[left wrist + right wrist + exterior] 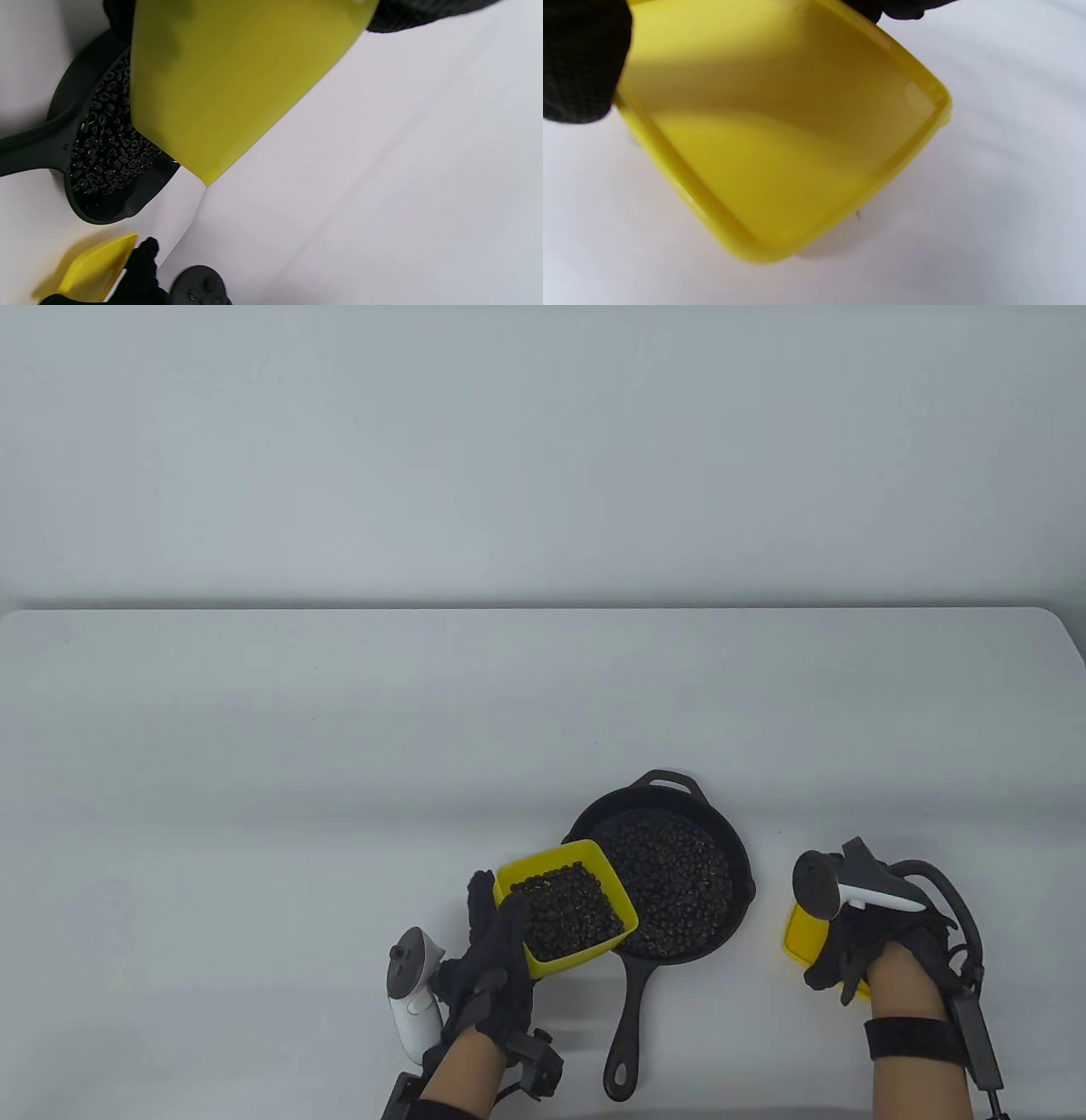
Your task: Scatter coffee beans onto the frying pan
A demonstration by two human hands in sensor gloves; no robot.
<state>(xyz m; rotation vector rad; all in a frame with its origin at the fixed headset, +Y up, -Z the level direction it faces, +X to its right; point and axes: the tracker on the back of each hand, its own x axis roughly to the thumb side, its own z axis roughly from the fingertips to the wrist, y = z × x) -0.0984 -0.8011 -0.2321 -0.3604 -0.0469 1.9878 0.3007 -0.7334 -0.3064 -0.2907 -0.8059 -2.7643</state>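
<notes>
A black frying pan [679,882] filled with coffee beans [674,874] sits near the desk's [254,780] near edge, handle pointing toward the viewer. The left hand [492,967] holds a yellow container [567,909] of beans, overlapping the pan's left rim. To the pan's right, the right hand [874,933] grips a yellow lid [802,937] tilted above the desk; the far desk lies open.

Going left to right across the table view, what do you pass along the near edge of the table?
Left hand → yellow container of coffee beans → frying pan → yellow lid → right hand.
</notes>
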